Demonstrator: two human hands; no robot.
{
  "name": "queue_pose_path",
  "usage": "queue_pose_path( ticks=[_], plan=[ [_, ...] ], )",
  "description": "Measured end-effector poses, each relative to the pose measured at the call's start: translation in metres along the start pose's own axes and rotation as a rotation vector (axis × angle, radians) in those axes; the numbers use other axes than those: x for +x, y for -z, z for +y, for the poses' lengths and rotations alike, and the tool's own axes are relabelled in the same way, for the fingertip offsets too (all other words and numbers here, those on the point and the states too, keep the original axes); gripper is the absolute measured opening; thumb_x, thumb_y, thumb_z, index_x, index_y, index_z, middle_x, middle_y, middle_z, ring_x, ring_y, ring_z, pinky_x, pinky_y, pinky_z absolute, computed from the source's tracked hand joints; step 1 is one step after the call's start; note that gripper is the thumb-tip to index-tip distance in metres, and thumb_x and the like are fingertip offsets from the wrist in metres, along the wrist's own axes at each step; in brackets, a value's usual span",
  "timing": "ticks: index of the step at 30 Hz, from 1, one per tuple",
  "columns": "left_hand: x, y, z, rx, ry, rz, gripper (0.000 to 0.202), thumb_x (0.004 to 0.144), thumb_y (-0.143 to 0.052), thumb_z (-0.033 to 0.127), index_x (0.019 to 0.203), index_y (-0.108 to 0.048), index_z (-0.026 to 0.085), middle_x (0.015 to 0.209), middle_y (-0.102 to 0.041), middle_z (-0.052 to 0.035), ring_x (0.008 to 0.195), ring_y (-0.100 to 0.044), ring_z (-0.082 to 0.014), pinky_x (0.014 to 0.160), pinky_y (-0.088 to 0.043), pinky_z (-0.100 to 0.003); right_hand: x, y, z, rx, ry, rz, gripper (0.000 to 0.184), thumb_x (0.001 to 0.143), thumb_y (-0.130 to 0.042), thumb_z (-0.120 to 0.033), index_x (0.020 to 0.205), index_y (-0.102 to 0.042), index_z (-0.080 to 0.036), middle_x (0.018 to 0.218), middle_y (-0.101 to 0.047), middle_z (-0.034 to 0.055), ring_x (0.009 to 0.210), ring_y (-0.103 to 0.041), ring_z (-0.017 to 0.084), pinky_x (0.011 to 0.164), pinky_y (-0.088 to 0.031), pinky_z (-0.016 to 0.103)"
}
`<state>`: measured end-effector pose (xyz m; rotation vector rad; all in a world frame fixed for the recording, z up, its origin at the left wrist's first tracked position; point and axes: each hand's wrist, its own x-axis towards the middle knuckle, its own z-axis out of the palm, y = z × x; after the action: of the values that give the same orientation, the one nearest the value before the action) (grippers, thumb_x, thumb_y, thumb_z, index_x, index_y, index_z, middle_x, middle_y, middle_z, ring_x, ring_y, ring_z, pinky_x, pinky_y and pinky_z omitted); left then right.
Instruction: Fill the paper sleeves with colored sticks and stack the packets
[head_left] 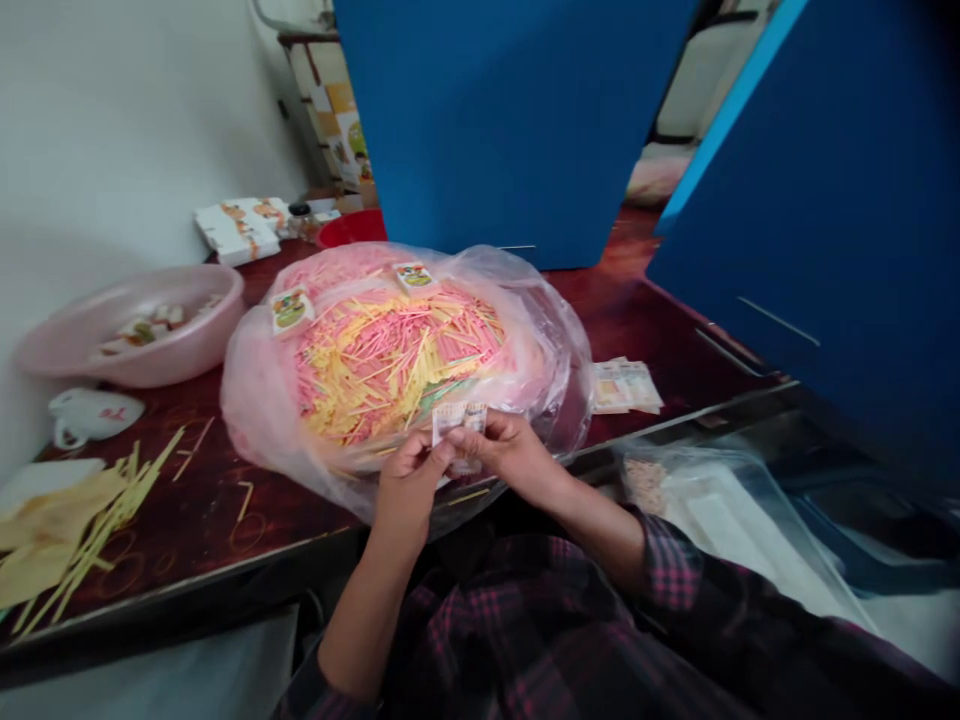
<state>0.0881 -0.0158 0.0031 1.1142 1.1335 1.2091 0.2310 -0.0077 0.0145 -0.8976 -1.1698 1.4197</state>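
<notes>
My left hand [409, 475] and my right hand [506, 445] meet at the near edge of a dark red table [225, 510]. Both pinch a small clear packet [459, 420] with printed paper in it, held upright between the fingertips. Just behind the packet lies a big clear plastic bag [555, 340] heaped with pink and yellow sticks [390, 350]. Two small round-printed labels [291, 308] rest on top of the heap. My sleeves are plaid.
A pink basin [131, 325] with small items stands at the left, a white cup [94, 415] beside it. Loose yellow sticks [97, 525] lie at the near left. A stack of printed packets [626, 385] lies right of the bag. Blue panels [510, 120] rise behind; a clear container [720, 510] sits right.
</notes>
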Motion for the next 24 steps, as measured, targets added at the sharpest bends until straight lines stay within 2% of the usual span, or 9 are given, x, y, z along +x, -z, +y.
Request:
queue_pose_path(
  ticks=[3,5,7,10,14,17,19,21,24],
  plan=[
    [-0.007,-0.001,0.002,0.076,0.052,-0.118,0.035,0.078,-0.077,0.049,0.094,-0.074,0.018,0.087,-0.076,-0.0031,0.08,-0.068,-0.0179,0.076,-0.055,-0.029,-0.019,0.013,-0.005,-0.07,0.069,0.078,0.04,0.076,-0.076,-0.06,0.078,-0.072,-0.02,0.074,-0.069,0.0,0.066,-0.062,0.014,0.067,-0.053,0.029],
    [-0.013,0.003,0.005,0.159,0.066,-0.133,0.04,0.081,-0.073,0.051,0.106,-0.073,0.019,0.095,-0.077,-0.0048,0.085,-0.071,-0.0197,0.081,-0.055,-0.032,-0.029,0.038,-0.018,-0.165,0.12,0.199,0.037,0.079,-0.074,-0.057,0.078,-0.072,-0.02,0.074,-0.071,0.0012,0.066,-0.063,0.016,0.068,-0.053,0.03],
    [-0.016,0.011,0.008,0.305,0.037,-0.129,0.042,0.085,-0.068,0.052,0.112,-0.071,0.02,0.096,-0.078,-0.0049,0.086,-0.072,-0.0207,0.082,-0.055,-0.033,-0.034,0.076,-0.033,-0.287,0.172,0.409,0.034,0.079,-0.075,-0.054,0.08,-0.072,-0.021,0.075,-0.071,0.0016,0.067,-0.063,0.016,0.067,-0.053,0.029],
    [-0.015,0.03,0.006,0.587,-0.095,-0.166,0.033,0.089,-0.062,0.049,0.101,-0.075,0.022,0.093,-0.077,-0.0048,0.087,-0.071,-0.0224,0.082,-0.054,-0.034,-0.025,0.148,-0.046,-0.461,0.189,0.662,0.035,0.08,-0.071,-0.052,0.096,-0.071,-0.021,0.082,-0.072,0.0024,0.069,-0.063,0.017,0.066,-0.052,0.031],
    [-0.007,0.049,-0.007,0.87,-0.251,-0.199,0.031,0.093,-0.053,0.041,0.091,-0.077,0.021,0.094,-0.078,-0.0059,0.09,-0.071,-0.0242,0.083,-0.055,-0.036,-0.002,0.22,-0.035,-0.957,0.052,0.773,0.03,0.084,-0.061,-0.038,0.099,-0.073,-0.015,0.09,-0.076,0.0097,0.082,-0.066,0.023,0.078,-0.051,0.035],
    [-0.003,0.052,-0.019,1.107,-0.311,-0.185,0.03,0.096,-0.049,0.03,0.094,-0.077,0.019,0.1,-0.077,-0.0092,0.098,-0.07,-0.0266,0.091,-0.054,-0.039,0.005,0.235,-0.013,-1.319,-0.158,0.706,0.038,0.088,-0.055,-0.033,0.115,-0.072,-0.013,0.104,-0.076,0.0172,0.093,-0.068,0.029,0.085,-0.05,0.041],
    [-0.001,0.047,-0.024,1.272,-0.319,-0.172,0.028,0.097,-0.049,0.025,0.095,-0.076,0.018,0.102,-0.077,-0.0109,0.099,-0.069,-0.0275,0.095,-0.053,-0.04,0.003,0.234,0.001,-1.526,-0.201,0.685,0.045,0.091,-0.052,-0.033,0.127,-0.068,-0.012,0.116,-0.072,0.0222,0.103,-0.067,0.034,0.089,-0.05,0.047],
    [0.003,0.041,-0.026,1.409,-0.281,-0.194,0.024,0.097,-0.052,0.023,0.099,-0.076,0.016,0.104,-0.075,-0.0123,0.102,-0.068,-0.0281,0.096,-0.052,-0.041,-0.001,0.233,0.01,-1.633,-0.169,0.709,0.049,0.09,-0.052,-0.034,0.131,-0.065,-0.01,0.127,-0.068,0.025,0.112,-0.064,0.039,0.092,-0.048,0.054],
    [0.01,0.032,-0.026,1.519,-0.15,-0.228,0.024,0.097,-0.057,0.025,0.103,-0.075,0.011,0.108,-0.073,-0.0156,0.11,-0.065,-0.0306,0.102,-0.049,-0.042,-0.007,0.237,0.012,-1.593,-0.03,0.755,0.05,0.089,-0.051,-0.034,0.132,-0.064,-0.011,0.138,-0.063,0.0228,0.122,-0.06,0.041,0.1,-0.045,0.06]
  ],
)
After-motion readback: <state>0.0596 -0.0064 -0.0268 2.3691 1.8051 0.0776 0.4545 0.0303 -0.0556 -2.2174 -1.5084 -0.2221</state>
